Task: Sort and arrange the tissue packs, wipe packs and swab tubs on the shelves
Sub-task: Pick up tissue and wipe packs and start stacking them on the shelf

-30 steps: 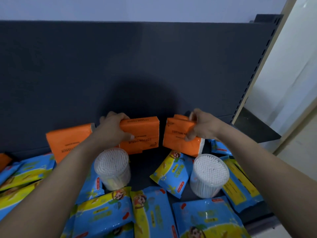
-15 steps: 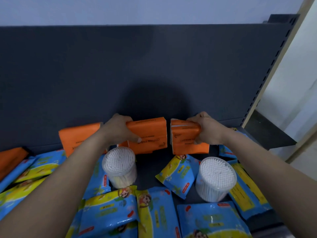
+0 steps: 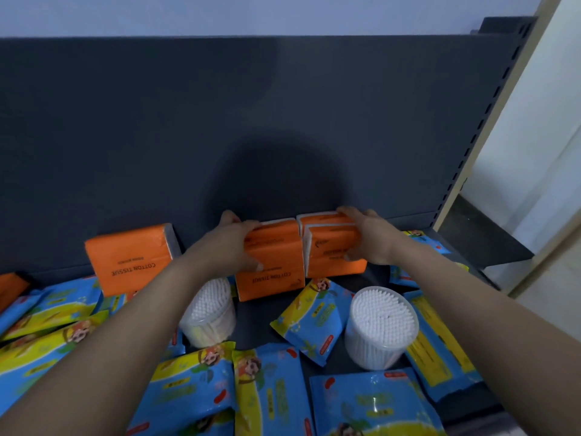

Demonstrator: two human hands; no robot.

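My left hand (image 3: 232, 243) grips an orange tissue pack (image 3: 276, 265) standing upright against the dark back panel. My right hand (image 3: 371, 237) grips two orange tissue packs (image 3: 330, 250) held together, pressed side by side against the left pack. Another orange tissue pack (image 3: 130, 258) stands apart at the left. Two clear swab tubs (image 3: 210, 313) (image 3: 382, 325) stand in front. Several blue-and-yellow wipe packs (image 3: 309, 319) lie scattered over the shelf front.
The dark shelf back panel (image 3: 251, 121) rises behind everything. A slotted upright (image 3: 490, 114) bounds the shelf at the right, with a lower shelf ledge (image 3: 481, 243) beyond it. Part of an orange pack (image 3: 9, 287) shows at the far left edge.
My right hand has turned its orange packs upright and brought them left against the pack in my left hand; both hands have pushed the packs back toward the panel.
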